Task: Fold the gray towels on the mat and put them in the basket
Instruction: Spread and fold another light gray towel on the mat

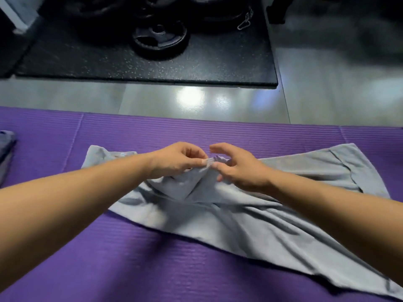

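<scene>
On the purple mat [109, 258] the crumpled gray towel [250, 225] lies spread, its raised edge pinched by the left hand [174, 162], while the right hand [239, 171], fingers loosely parted, seems merely to touch it.

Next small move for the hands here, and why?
Probably the right hand should pinch the raised towel edge beside the left hand, which pinches it. The towel lies rumpled on the mat, and the right fingers hover spread at that edge, not yet closed.
</scene>
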The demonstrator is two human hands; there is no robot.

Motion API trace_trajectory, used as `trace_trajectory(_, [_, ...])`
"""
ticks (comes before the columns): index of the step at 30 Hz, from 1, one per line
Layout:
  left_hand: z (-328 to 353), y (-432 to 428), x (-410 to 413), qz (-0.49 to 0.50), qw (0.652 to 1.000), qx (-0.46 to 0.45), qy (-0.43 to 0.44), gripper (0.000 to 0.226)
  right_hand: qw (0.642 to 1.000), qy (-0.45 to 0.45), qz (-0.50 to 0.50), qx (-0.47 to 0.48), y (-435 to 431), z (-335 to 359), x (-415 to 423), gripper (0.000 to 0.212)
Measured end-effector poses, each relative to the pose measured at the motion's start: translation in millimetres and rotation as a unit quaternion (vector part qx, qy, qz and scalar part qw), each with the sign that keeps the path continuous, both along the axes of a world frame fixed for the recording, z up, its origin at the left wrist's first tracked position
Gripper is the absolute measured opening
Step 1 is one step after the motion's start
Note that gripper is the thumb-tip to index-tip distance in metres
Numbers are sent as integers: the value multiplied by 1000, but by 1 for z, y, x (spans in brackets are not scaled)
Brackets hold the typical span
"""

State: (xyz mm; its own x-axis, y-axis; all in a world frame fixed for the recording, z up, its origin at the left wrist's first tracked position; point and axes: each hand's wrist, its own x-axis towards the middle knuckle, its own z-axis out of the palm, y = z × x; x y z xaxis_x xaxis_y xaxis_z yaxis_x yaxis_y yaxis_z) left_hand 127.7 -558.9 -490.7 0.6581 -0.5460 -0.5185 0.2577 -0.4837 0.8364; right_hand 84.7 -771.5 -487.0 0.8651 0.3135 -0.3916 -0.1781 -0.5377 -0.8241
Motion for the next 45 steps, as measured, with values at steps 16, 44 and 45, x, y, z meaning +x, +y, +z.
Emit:
trace_trajectory(16, [62,137,19,-47,995,86,-18,41,989,-60,-97,-97,-3,12,14,15])
trace_trajectory(44, [75,225,-14,82,996,-32,-33,16,998,-61,-31,-5,161,73,30,19])
trace_trajectory(45, [73,221,-17,93,994,-59,-28,14,998,-60,-13,25,170,76,29,29])
